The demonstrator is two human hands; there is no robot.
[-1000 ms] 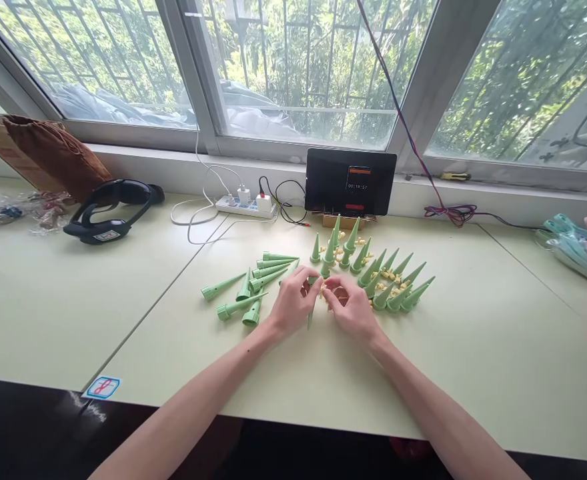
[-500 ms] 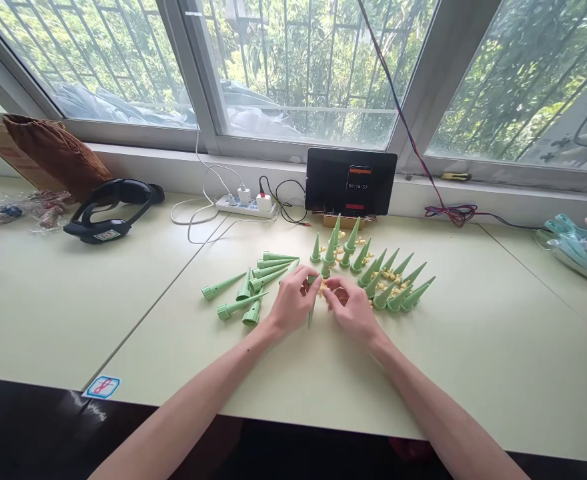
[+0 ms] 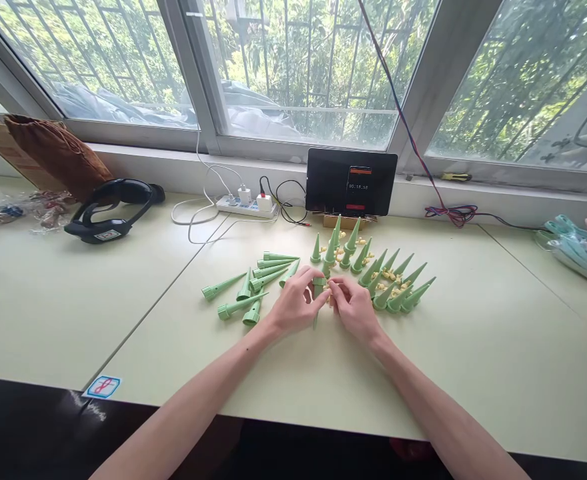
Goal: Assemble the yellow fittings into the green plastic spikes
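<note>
My left hand [image 3: 296,305] is closed on a green plastic watering spike [image 3: 318,287], its wide ribbed end up and its tip pointing down. Beside it, my right hand [image 3: 356,311] pinches a small yellow valve [image 3: 329,285] against the spike's side; the fingers hide most of it. How far the valve sits in the spike cannot be made out. Left of my hands lie several loose green spikes [image 3: 223,285]. Behind and to the right, several spikes [image 3: 395,303] stand tip up on their wide ends, with yellow valves [image 3: 389,273] on their sides.
A tablet [image 3: 351,181] showing a timer leans by the window. Left of it are a power strip [image 3: 246,207] with cables and a black headset [image 3: 111,210]. Tangled red-blue wires [image 3: 451,213] and a plastic-wrapped bundle [image 3: 576,247] lie on the right.
My left hand has turned slightly, so the spike's wide end now shows between thumb and fingers. My right hand has shifted slightly right, fingers closer together.
</note>
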